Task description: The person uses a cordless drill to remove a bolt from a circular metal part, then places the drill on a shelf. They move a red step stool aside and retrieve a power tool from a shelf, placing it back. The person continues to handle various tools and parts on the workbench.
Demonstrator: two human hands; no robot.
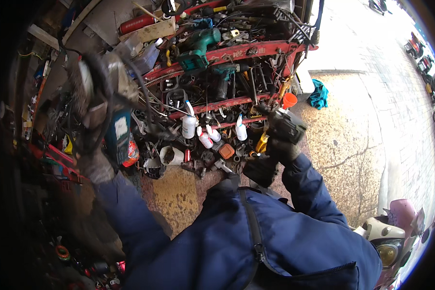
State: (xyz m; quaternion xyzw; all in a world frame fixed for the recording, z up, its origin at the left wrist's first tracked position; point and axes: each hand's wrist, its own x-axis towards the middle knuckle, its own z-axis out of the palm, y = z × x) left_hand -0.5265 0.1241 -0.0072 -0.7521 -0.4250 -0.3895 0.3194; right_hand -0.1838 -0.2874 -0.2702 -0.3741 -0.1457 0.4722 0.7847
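Observation:
My right hand (286, 150), in a dark grey work glove, is wrapped round the grip of a dark cordless impact wrench (286, 126). Its black battery (261, 171) hangs below, and the nose points up and left toward the red shelf. To the left, my gloved left hand (96, 166) is smeared by motion. It is beside a dark teal case (118, 137) with a white label, under looping dark cables (101, 82). Whether its fingers hold anything I cannot make out.
A red tool rack (246, 52) holds a green power tool (200, 48) and many hand tools. White spray bottles (189, 126), an orange funnel (289, 100) and a white bucket (171, 155) stand near its lower tier. A scooter (385, 237) is at right.

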